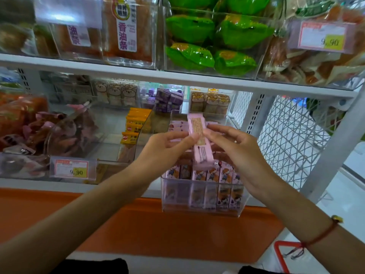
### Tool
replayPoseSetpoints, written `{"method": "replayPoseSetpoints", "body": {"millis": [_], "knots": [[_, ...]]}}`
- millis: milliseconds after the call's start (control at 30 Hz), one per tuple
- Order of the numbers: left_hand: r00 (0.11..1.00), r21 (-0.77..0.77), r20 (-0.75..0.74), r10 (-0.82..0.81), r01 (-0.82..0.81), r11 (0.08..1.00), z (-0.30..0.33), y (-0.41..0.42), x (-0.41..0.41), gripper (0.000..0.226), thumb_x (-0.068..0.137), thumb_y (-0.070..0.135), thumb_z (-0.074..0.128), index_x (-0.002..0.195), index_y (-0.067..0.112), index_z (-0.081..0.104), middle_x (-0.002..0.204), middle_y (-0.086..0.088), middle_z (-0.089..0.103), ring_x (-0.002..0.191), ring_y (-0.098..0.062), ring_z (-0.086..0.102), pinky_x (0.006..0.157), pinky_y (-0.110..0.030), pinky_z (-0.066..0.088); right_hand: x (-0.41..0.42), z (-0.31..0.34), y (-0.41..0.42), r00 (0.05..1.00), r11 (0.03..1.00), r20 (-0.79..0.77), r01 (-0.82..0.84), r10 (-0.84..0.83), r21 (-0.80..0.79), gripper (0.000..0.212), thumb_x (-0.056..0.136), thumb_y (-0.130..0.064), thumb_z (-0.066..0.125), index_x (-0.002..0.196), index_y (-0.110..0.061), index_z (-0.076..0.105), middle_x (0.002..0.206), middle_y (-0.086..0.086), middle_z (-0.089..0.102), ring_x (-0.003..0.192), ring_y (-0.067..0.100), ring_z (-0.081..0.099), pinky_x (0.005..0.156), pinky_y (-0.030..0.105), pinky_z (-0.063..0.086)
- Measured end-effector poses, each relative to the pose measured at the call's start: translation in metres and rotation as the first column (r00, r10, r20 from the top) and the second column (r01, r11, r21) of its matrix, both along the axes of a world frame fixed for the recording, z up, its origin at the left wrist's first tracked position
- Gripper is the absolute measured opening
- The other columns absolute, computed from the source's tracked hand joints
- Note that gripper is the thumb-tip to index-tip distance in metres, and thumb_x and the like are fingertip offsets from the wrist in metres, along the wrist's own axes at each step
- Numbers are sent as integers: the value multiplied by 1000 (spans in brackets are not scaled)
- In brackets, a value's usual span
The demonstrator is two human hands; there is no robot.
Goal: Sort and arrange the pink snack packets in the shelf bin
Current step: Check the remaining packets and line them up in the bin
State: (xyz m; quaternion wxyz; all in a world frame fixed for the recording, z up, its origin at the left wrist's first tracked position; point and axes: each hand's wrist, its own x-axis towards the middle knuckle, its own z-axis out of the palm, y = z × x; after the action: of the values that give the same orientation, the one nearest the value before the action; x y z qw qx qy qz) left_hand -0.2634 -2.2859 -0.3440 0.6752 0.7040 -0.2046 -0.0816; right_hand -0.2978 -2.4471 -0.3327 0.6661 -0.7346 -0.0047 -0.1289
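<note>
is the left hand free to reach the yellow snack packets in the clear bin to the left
Probably not yet: the left hand pinches the long pink snack packet together with the right hand. The path to the yellow snack packets looks open from above, once it lets go.

Only one view on my end: a wide-angle head cam looking forward and slightly down, close up on the shelf (177, 80). Clear bin (199, 202) sits just below centre, forearms coming in from 7 and 5 o'clock.
</note>
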Motion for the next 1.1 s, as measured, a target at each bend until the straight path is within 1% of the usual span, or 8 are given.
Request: {"method": "replayPoseSetpoints", "body": {"millis": [100,167,333,500,767,900,1000,1100], "knots": [[981,38,-192,-30,38,999,0,1,0,34,74,50,62,78,20,76,78,4,76,66,-5,71,54,-12,51,0,-2,1,981,993,-181,-45,64,111,32,79,-31,71,105,-13,71,79,-1,74,66,7,68,54,14,49],[963,33,-266,-38,48,998,0,1,1,40,69,52,65,81,16,74,81,0,76,65,-7,71,54,-14,51,0,-1,1,971,982,-221,-56,95,180,34,73,-32,73,99,-10,73,79,3,74,63,9,66,52,16,49],[951,28,-289,-108,121,992,-2,2,5,35,64,55,66,71,24,79,85,0,76,68,-6,71,54,-15,51,1,-1,-2,969,975,-207,-92,134,200,34,75,-30,72,105,-13,70,78,2,70,65,11,64,55,18,51],[936,33,-307,-173,192,981,-3,4,11,34,72,49,62,90,23,73,85,4,76,73,-7,71,56,-17,53,2,2,-3,985,984,-145,-73,97,162,40,75,-27,73,112,-17,61,91,7,71,64,11,65,54,17,51],[909,67,-330,-256,293,954,-3,5,10,29,79,44,55,100,27,66,79,6,74,74,-6,70,62,-21,54,3,3,-10,983,985,-153,-74,98,154,39,69,-34,72,96,-6,65,69,1,70,55,10,62,51,15,50],[995,107,84,-53,44,993,-4,5,7,20,85,31,64,101,43,60,87,15,73,80,0,69,65,-17,54,3,2,-11,986,985,-105,-117,130,128,43,76,-34,67,111,-10,63,90,1,73,74,15,69,62,21,53],[780,153,599,179,-332,931,-9,4,4,37,78,27,76,105,43,58,99,20,65,94,-2,61,79,-27,53,2,1,-8,984,985,-58,-165,168,57,53,70,-41,66,115,-13,62,103,4,72,91,19,70,77,26,56],[662,183,729,173,-433,882,-10,1,-1,39,76,25,78,109,36,60,101,16,58,94,-6,55,81,-36,52,1,-1,-5,996,996,2,-88,88,-13,49,69,-42,66,107,-11,65,96,3,73,89,15,71,81,27,57]]}}
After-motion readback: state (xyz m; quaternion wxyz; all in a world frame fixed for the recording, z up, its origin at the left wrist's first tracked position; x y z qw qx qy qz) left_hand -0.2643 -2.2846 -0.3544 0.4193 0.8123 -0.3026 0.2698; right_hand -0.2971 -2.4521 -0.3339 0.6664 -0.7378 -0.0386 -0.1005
